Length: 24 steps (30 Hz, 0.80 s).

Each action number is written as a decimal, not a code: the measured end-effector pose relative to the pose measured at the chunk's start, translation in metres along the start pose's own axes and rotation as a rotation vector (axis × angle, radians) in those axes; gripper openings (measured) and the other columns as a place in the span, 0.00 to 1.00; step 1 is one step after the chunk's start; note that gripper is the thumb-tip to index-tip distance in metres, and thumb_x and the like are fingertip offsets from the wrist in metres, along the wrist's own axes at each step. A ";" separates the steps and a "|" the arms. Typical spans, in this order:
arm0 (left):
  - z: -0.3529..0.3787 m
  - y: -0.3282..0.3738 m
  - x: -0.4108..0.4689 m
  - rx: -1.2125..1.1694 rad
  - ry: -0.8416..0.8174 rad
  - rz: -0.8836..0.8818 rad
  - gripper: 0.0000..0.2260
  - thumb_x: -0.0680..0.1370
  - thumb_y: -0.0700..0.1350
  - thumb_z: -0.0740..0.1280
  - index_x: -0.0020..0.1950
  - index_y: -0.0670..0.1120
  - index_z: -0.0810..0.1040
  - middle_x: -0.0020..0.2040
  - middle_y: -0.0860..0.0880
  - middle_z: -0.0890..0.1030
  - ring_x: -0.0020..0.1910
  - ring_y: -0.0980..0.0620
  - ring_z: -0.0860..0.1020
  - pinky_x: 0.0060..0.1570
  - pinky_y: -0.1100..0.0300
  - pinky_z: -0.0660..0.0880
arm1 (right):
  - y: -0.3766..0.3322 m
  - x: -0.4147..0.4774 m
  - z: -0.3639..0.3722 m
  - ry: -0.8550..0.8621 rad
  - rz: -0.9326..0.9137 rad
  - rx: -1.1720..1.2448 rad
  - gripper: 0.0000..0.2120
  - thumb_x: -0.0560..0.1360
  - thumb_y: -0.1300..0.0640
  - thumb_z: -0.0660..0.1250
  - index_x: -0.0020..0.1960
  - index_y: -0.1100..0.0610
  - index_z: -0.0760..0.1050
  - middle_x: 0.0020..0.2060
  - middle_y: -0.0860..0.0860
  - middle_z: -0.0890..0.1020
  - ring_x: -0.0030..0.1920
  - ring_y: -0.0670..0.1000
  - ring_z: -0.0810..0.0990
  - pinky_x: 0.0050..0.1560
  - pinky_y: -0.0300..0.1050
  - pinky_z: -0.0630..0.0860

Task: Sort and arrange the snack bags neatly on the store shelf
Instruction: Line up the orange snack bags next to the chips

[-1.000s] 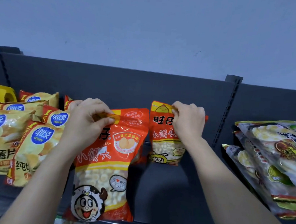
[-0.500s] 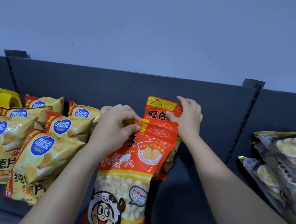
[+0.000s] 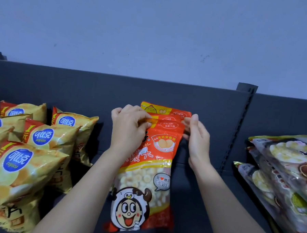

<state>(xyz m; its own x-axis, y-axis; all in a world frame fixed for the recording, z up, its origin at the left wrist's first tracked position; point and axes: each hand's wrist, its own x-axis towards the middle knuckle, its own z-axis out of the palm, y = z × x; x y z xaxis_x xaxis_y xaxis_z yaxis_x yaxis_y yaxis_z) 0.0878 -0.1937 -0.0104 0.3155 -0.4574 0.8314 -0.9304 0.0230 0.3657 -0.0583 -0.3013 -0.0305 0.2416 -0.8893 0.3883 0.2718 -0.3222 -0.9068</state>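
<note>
Three orange snack bags stand stacked front to back in the middle of the dark shelf. The front orange bag shows a cartoon face and a clear window of small round snacks. Only the top strips of the middle bag and the rear orange bag show behind it. My left hand pinches the front bag's top left edge. At the stack's upper right corner, my right hand has its fingertips curled on the bags' right edges and its thumb raised.
Several yellow chip bags crowd the shelf's left side, close to my left forearm. Pale, flat snack bags lie piled at the right, beyond a slotted upright. The grey back panel rises behind; bare shelf floor shows beside the stack.
The front orange bag and the one in my right hand, apart a second ago, have come together into one overlapping stack. My right hand has slid from the bag's top to its right edge.
</note>
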 end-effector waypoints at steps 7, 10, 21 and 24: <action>0.010 -0.011 -0.019 -0.048 0.007 -0.024 0.23 0.70 0.43 0.76 0.64 0.49 0.77 0.71 0.44 0.65 0.70 0.47 0.60 0.68 0.53 0.56 | 0.025 -0.028 -0.005 -0.467 0.169 0.003 0.54 0.60 0.53 0.83 0.76 0.47 0.55 0.61 0.52 0.80 0.58 0.50 0.82 0.57 0.47 0.79; -0.004 -0.014 -0.036 -0.190 -0.008 -0.236 0.44 0.67 0.51 0.78 0.77 0.51 0.58 0.76 0.47 0.54 0.75 0.51 0.54 0.71 0.54 0.58 | 0.030 -0.034 -0.009 -0.433 0.211 -0.048 0.49 0.60 0.58 0.80 0.75 0.50 0.60 0.60 0.53 0.79 0.53 0.46 0.83 0.48 0.41 0.80; -0.015 -0.027 -0.068 -0.971 -0.307 -0.784 0.19 0.73 0.55 0.64 0.62 0.49 0.74 0.51 0.45 0.85 0.45 0.47 0.85 0.38 0.57 0.81 | 0.030 -0.040 -0.001 -0.205 0.235 -0.012 0.18 0.82 0.45 0.54 0.58 0.54 0.76 0.51 0.53 0.85 0.49 0.50 0.85 0.49 0.47 0.81; -0.010 -0.022 -0.061 -0.976 -0.381 -0.772 0.18 0.75 0.54 0.65 0.62 0.49 0.75 0.50 0.45 0.85 0.45 0.46 0.84 0.39 0.57 0.80 | 0.026 -0.042 -0.001 -0.148 0.217 -0.018 0.22 0.80 0.40 0.53 0.57 0.53 0.76 0.47 0.51 0.86 0.46 0.51 0.86 0.46 0.48 0.82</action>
<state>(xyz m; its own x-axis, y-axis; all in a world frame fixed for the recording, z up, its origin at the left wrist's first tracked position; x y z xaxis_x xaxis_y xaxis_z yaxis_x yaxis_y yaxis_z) 0.0910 -0.1574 -0.0652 0.4829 -0.8609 0.1600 0.0358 0.2020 0.9787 -0.0622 -0.2725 -0.0703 0.4265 -0.8814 0.2029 0.1822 -0.1361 -0.9738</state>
